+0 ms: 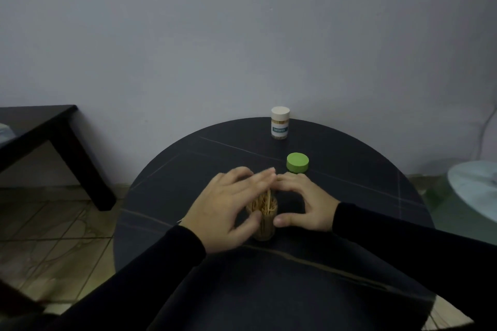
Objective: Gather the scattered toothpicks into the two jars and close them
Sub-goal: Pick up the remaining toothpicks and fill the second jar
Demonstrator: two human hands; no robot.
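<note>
An open clear jar (pixel 265 219) full of upright toothpicks stands on the round dark table (pixel 349 196), near its middle. My left hand (pixel 228 207) is against the jar's left side, thumb on its wall, fingers stretched out over its far rim and blurred. My right hand (pixel 304 203) curves round the jar's right side, thumb touching the wall, fingertips meeting the left hand's behind the jar. One toothpick sticks up above the rest. A green lid (pixel 297 162) lies just beyond my right hand. A second jar (pixel 280 123) with a cream lid on stands at the table's far edge.
One loose toothpick (pixel 179 221) peeks out by my left wrist. A dark low table (pixel 53 137) stands to the left on a tiled floor. A pale round glass surface (pixel 473 188) is at the right. A plain wall runs behind the table.
</note>
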